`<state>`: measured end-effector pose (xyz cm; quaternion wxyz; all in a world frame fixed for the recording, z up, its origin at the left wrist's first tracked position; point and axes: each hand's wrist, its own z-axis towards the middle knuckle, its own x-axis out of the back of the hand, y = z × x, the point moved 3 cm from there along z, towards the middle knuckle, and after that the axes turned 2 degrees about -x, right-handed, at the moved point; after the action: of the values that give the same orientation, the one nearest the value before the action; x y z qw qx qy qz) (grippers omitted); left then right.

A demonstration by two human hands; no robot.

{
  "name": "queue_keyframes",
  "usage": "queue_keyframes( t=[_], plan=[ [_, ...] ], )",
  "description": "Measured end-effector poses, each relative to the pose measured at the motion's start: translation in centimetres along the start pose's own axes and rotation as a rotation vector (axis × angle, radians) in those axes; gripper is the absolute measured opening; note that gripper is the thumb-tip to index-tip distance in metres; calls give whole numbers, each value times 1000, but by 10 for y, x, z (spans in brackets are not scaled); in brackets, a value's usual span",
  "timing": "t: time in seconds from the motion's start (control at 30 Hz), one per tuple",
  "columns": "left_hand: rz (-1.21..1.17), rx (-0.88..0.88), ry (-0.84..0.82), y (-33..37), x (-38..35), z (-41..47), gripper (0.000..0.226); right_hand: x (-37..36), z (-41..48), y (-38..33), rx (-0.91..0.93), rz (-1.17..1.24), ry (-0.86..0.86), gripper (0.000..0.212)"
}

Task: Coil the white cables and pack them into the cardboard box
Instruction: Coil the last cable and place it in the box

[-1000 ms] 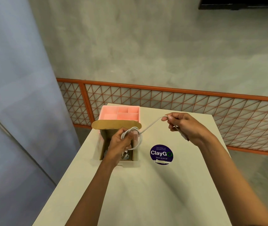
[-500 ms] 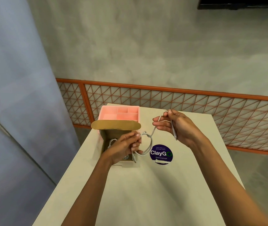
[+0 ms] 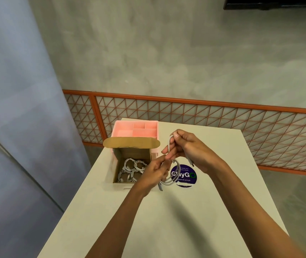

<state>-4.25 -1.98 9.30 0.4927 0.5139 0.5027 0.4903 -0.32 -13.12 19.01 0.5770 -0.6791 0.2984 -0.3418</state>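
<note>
White cable (image 3: 170, 181): part-coiled, held above pale table (image 3: 167, 226), just right of box, over round purple sticker (image 3: 186, 176).
Left hand (image 3: 154, 174): fingers curled, pinching loops.
Right hand (image 3: 191, 148): thumb and fingers pinching free strand.
Open brown cardboard box (image 3: 131, 152): coiled white cables (image 3: 131, 168) inside.
Pink plastic compartment tray (image 3: 135, 129): directly behind box.

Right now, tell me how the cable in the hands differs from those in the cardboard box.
The held cable hangs in wide, loose loops; the boxed cables are wound into small rings. The left hand and right hand grip the held cable; the boxed cables lie in the cardboard box. Both are white.
</note>
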Motion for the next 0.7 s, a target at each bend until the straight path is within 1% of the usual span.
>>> queue_keyframes(
  t=[0.07,0.2,0.37,0.43,0.57,0.67,0.7],
  plan=[
    [22,-16,21,-3,1,-2,18,1,-1,-1,13,26,27,32],
    [33,-40,43,-1,13,-4,30,23,3,-3,49,201,172,32],
    [-102,-13,-50,6,17,-6,33,43,8,0,6,358,248,34],
    [-99,7,-73,6,18,-6,34,44,10,3,-11,370,256,35],
    [-39,33,-57,6,18,-6,36,45,11,5,-10,345,264,34],
    [-69,61,-9,7,15,-6,36,44,12,5,-15,325,260,33],
    [-19,37,17,8,14,-5,34,43,13,5,-19,316,250,33]
  ],
)
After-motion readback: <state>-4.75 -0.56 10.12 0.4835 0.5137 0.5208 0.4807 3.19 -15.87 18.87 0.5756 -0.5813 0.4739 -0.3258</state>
